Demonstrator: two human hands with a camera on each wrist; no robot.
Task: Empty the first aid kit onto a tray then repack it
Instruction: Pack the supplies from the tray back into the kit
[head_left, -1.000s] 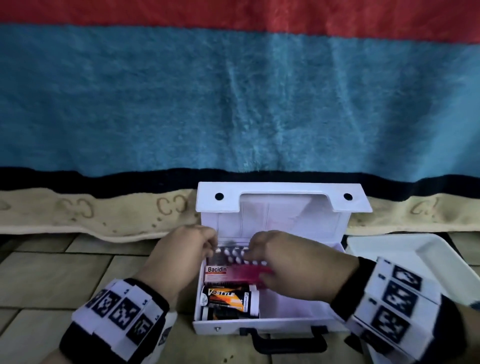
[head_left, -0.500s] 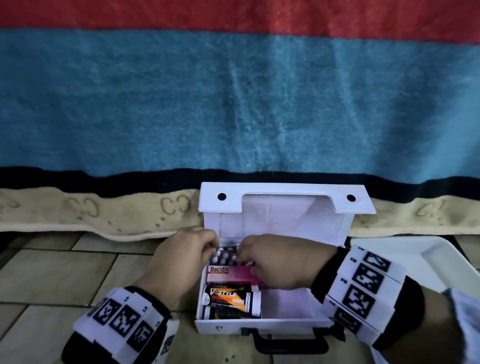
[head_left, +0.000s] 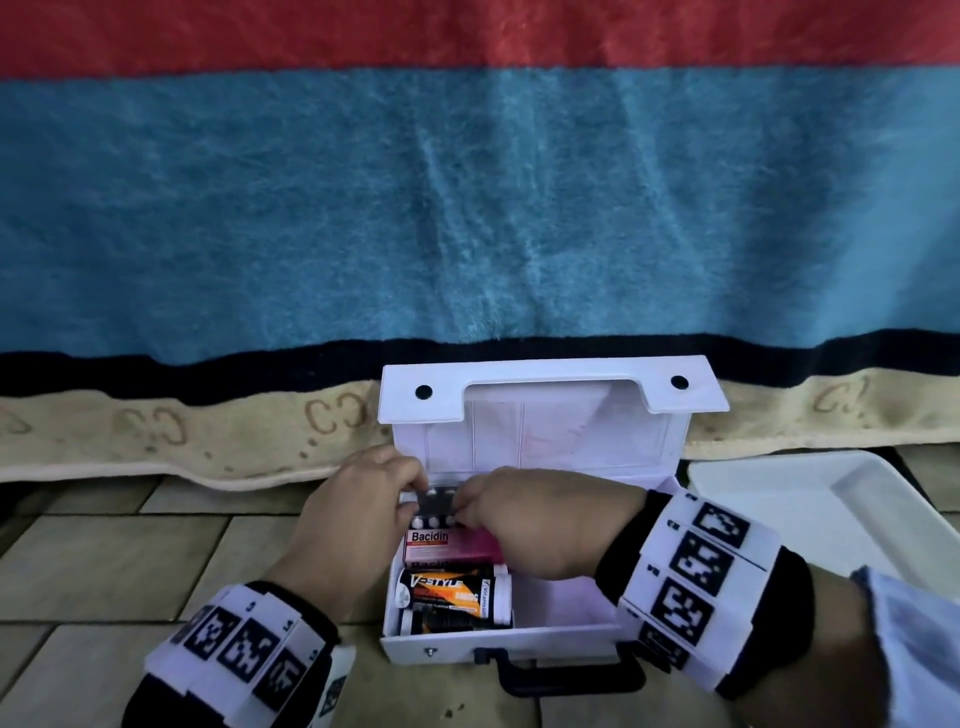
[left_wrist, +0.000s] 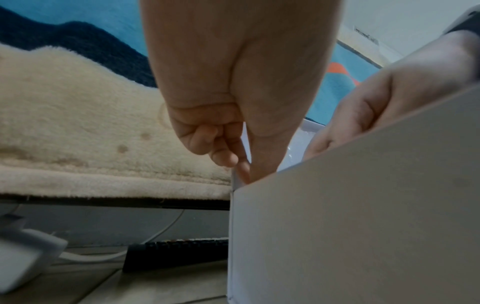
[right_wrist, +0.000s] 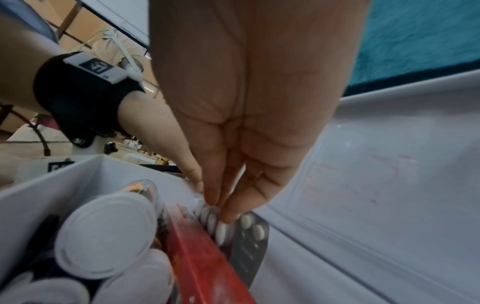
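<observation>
I see two blister strips (head_left: 435, 505) pinched between my left hand (head_left: 358, 501) and right hand (head_left: 540, 519) inside the kit (head_left: 561, 618). Beside them lie one pink box (head_left: 447, 545) and two bottles (head_left: 452, 597).

Left hand (head_left: 358, 506): reaches in from the lower left, knuckles up, fingers (left_wrist: 223, 144) curled down and thumb closed against them, pinching the left end of the blister strip (head_left: 434, 503). Right hand (head_left: 535, 525): reaches in from the right, back upward, fingertips (right_wrist: 228, 214) bunched and pointed down, pinching the strip's right end. Both hands nearly meet fingertip to fingertip. Each wrist wears a black band with white marker tiles; pale blue sleeve on the right forearm.
</observation>
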